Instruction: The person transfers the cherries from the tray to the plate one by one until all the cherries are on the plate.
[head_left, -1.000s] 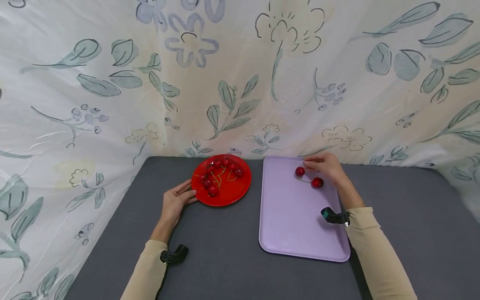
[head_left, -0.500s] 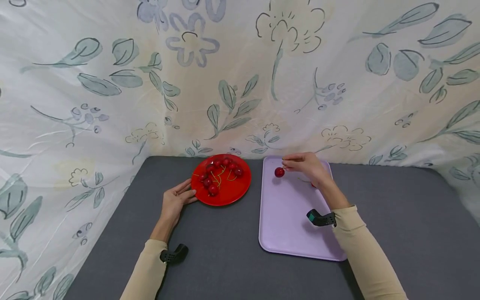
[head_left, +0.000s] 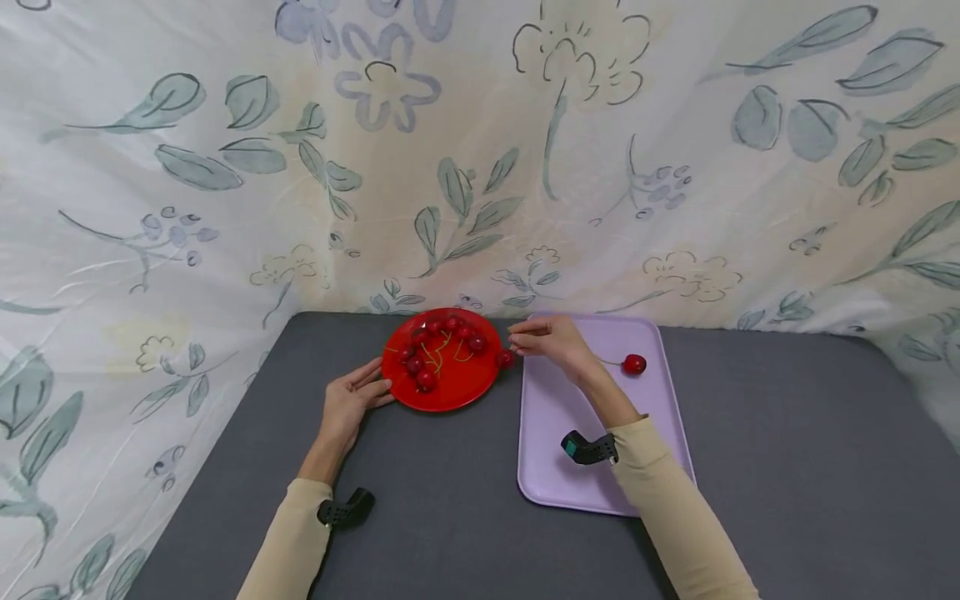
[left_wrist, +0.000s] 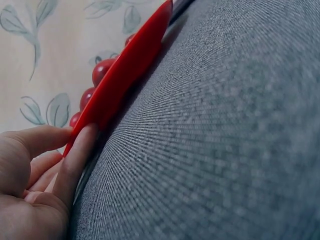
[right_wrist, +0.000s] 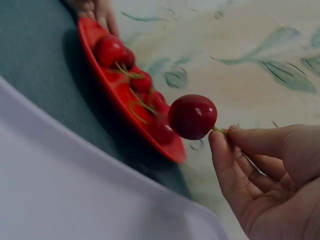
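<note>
My right hand (head_left: 555, 340) pinches a cherry (right_wrist: 193, 117) by its green stem between thumb and forefinger. In the head view that cherry hangs at the right rim of a red plate (head_left: 468, 385). Several cherries (head_left: 426, 380) with stems lie on the plate, mostly on its left and far side. My left hand (head_left: 347, 412) grips the plate's left rim, thumb on top and fingers below, as the left wrist view shows (left_wrist: 40, 175). One cherry (head_left: 633, 364) with a stem lies on the lilac tray (head_left: 570, 467), right of my right wrist.
The plate and the tray stand side by side on a dark grey tabletop (head_left: 435, 500), a narrow gap between them. Behind the far edge hangs a floral-patterned cloth (head_left: 480, 167). My right forearm (head_left: 675, 508) crosses over the tray.
My right hand has lifted a cherry off the tray and carried it left to the plate's right rim. The other cherry stays on the tray. My left hand has hardly moved.
</note>
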